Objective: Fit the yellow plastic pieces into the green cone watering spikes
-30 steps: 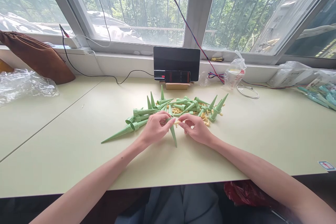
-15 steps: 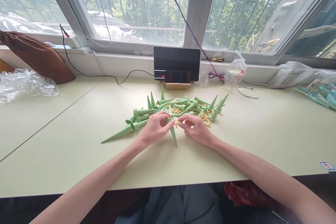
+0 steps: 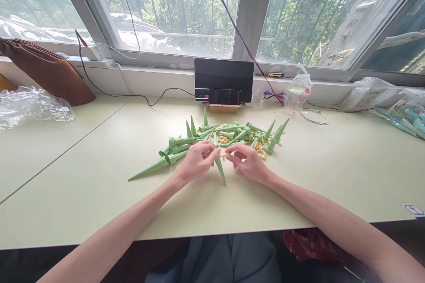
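Note:
My left hand (image 3: 199, 159) is closed around the top of a green plastic spike (image 3: 221, 171), whose point slants down toward me. Between the fingertips of my right hand (image 3: 247, 161) is a small yellow plastic piece (image 3: 223, 155), held close beside the spike's upper part. My left fingers hide most of the spike's collar, so I cannot tell whether the two parts touch. Just behind my hands lies a pile of similar green spikes (image 3: 181, 141), some standing point up. Loose yellow pieces (image 3: 262, 154) are scattered among them.
A tablet (image 3: 224, 73) and a phone (image 3: 229, 96) lean on a small cardboard stand (image 3: 225, 109) at the back. A brown bag (image 3: 46, 70) and clear plastic wrap (image 3: 33, 106) sit at left. To the right are a white cable (image 3: 314, 117) and plastic bags (image 3: 372, 93).
The spike in my left hand has turned slightly, its tip swinging a little to the right. My right hand stays almost still with the yellow piece.

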The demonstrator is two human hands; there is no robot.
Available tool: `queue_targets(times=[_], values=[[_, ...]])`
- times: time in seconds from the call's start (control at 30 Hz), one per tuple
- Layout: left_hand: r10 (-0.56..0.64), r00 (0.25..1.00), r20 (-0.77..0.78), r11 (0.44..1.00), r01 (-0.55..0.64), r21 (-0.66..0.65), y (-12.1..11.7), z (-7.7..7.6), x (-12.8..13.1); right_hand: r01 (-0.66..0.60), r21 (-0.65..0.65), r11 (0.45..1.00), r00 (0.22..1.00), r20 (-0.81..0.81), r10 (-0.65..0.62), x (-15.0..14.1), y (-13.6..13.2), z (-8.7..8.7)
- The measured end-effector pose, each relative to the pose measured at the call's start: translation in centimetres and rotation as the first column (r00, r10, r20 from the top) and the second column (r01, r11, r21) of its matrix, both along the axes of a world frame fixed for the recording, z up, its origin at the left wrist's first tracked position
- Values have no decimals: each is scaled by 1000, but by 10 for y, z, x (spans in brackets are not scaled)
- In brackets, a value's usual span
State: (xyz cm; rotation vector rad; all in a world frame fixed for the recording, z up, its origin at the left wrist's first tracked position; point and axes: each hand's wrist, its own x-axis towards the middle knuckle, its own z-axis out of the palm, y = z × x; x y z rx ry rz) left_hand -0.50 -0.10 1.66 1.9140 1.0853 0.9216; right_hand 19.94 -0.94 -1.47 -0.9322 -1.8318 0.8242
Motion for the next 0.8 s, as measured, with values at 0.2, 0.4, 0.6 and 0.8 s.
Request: queue_targets(times=[0.2,0.4,0.6,0.8], values=[[1,1000,-3,1000,-1,2,1,-1,-1,-8,1,1000,1000,-3,8,0,1,-1],[-2,1000,-10,1000,2,10,3,-3,-1,-17,-3,1000,1000,5,17,1,1,-2],[1,1000,-8,1000,-1,24,2,-3,0,-12,-3,1000,1000,7,12,0,1,-1],[9,1000,-15,1000,-9,30,2,-1,1,-13,-6,1000,1000,12,13,0,1,-1]])
